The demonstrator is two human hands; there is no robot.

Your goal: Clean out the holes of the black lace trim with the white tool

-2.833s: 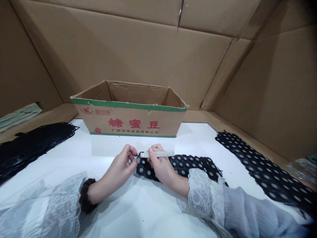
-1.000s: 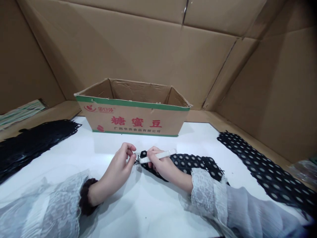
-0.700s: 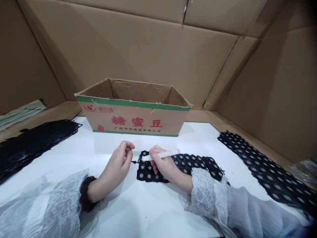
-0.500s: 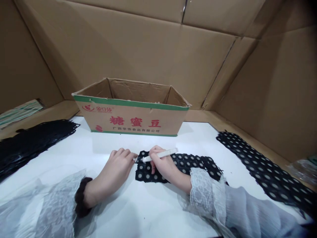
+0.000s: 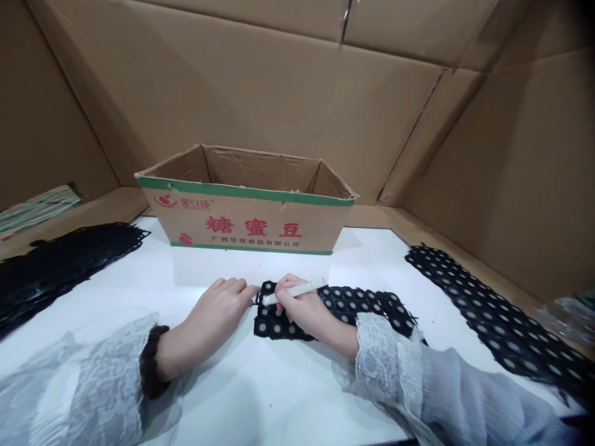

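Observation:
A black perforated sheet with rows of pale round discs (image 5: pixel 353 303) lies on the white table. My left hand (image 5: pixel 220 316) is closed at the sheet's left end, fingertips pinching its edge; the exact grip is partly hidden. In my right hand (image 5: pixel 302 306), a white pen-like tool (image 5: pixel 304 288) is held between thumb and fingers, slanting with its lower end at the upper left discs. This hand rests over the sheet and covers part of its middle.
Behind the hands stands an open cardboard box (image 5: pixel 251 223) with red lettering. A pile of black sheets (image 5: pixel 65 266) lies at left. Another disc-filled black sheet (image 5: pixel 493 322) stretches along the right. Clear plastic (image 5: pixel 567 319) sits beyond it, and cardboard walls (image 5: pixel 260 80) enclose the table.
My right hand and the white tool have shifted slightly left along the sheet. My left hand stays at the sheet's left end, its fingers a little changed in pose.

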